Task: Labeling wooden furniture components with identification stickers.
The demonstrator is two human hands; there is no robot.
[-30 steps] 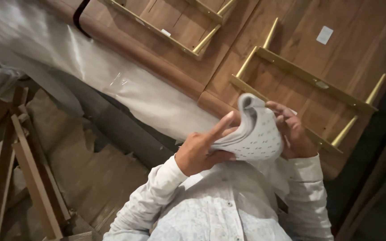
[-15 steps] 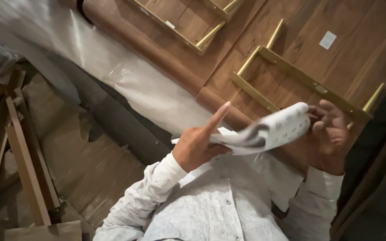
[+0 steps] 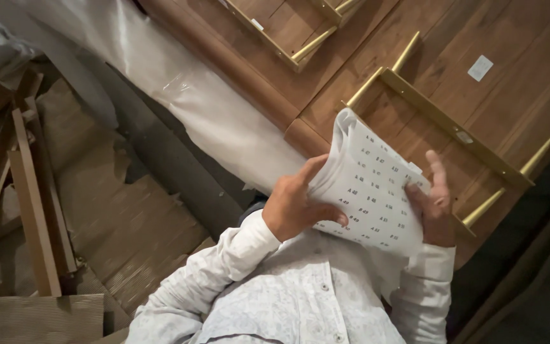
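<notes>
Holding: left hand [image 3: 297, 207] and right hand [image 3: 433, 207] each pinch the curled sticker sheet [image 3: 370, 188].
Below: wooden panel [image 3: 415, 76] edge, brass legs [image 3: 377, 79].

Wooden panels [image 3: 491, 38], brass legs [image 3: 503, 196], cardboard [image 3: 122, 210]

The curled white sticker sheet [image 3: 370, 191] sits between left hand [image 3: 297, 207] and right hand [image 3: 434, 204], over the walnut wooden panel with brass legs [image 3: 453, 76]; clear plastic wrap [image 3: 179, 83] lies left of that panel.
</notes>
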